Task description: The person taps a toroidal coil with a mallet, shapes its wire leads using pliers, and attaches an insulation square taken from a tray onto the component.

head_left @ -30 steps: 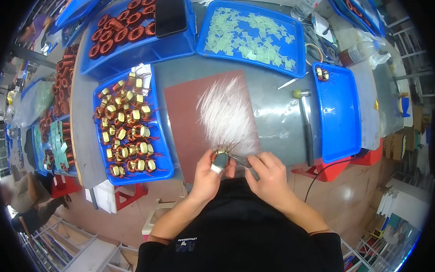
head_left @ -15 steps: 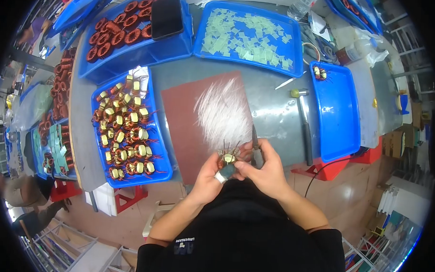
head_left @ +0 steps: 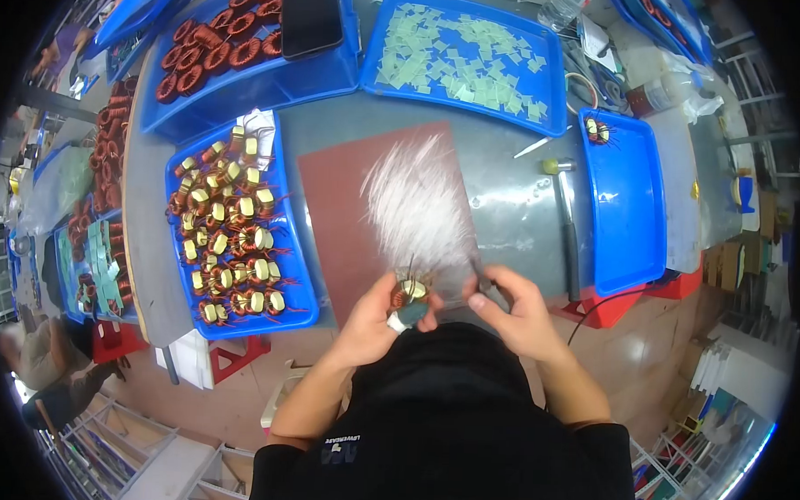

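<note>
My left hand (head_left: 373, 324) is closed on a copper-wound coil (head_left: 410, 292) with yellow tape and loose wire ends, just past the near edge of a brown board (head_left: 340, 204). White wrapping and a dark green tip show on its fingers. To the right, apart from the coil, my right hand (head_left: 517, 314) grips a thin dark tool (head_left: 487, 279) that points up and left. The tool is partly blurred, so its kind is unclear. White scratch marks cover the board's right part.
Taped coils fill a blue tray (head_left: 305, 315) at left. A bin (head_left: 247, 99) of red coils holds up a black phone (head_left: 311, 19). Green squares lie in another tray (head_left: 367, 68). A long-handled tool (head_left: 569, 247) lies beside the right tray (head_left: 662, 215). A person stands far left.
My right hand has moved away from the coil to the right, with the tool still in it. The coil has shifted slightly left in my left hand.
</note>
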`<action>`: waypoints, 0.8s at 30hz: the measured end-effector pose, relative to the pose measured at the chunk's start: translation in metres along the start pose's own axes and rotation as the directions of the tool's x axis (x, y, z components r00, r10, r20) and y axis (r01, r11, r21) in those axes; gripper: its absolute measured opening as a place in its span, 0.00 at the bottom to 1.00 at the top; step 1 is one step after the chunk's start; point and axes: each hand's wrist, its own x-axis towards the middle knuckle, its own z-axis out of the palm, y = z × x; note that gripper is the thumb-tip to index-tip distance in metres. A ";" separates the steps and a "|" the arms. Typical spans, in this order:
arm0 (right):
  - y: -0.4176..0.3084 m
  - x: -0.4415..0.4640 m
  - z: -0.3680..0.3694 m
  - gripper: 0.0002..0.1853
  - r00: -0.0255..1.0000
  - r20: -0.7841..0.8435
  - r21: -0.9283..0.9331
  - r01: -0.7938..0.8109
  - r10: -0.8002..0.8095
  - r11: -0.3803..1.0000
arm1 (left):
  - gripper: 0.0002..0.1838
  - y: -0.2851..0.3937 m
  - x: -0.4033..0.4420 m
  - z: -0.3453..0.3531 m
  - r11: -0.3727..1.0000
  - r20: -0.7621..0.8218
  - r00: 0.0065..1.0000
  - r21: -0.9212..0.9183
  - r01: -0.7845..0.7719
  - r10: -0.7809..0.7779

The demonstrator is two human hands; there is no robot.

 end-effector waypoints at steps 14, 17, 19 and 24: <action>-0.013 0.012 -0.016 0.12 0.720 0.626 -0.126 -0.284 0.299 0.950 | 0.18 0.007 -0.004 -0.018 0.992 0.235 0.964 0.060 0.114 -0.125; -0.011 0.013 -0.014 0.12 0.713 0.646 -0.081 -0.292 0.274 0.953 | 0.13 0.010 -0.005 -0.018 0.987 0.242 0.957 0.075 0.144 -0.158; -0.011 0.013 -0.014 0.11 0.712 0.648 -0.061 -0.305 0.270 0.950 | 0.08 0.013 -0.003 -0.017 0.984 0.258 0.950 0.088 0.158 -0.176; -0.008 0.011 -0.013 0.11 0.719 0.640 -0.065 -0.302 0.272 0.951 | 0.11 0.009 -0.002 -0.019 0.981 0.264 0.946 0.097 0.168 -0.188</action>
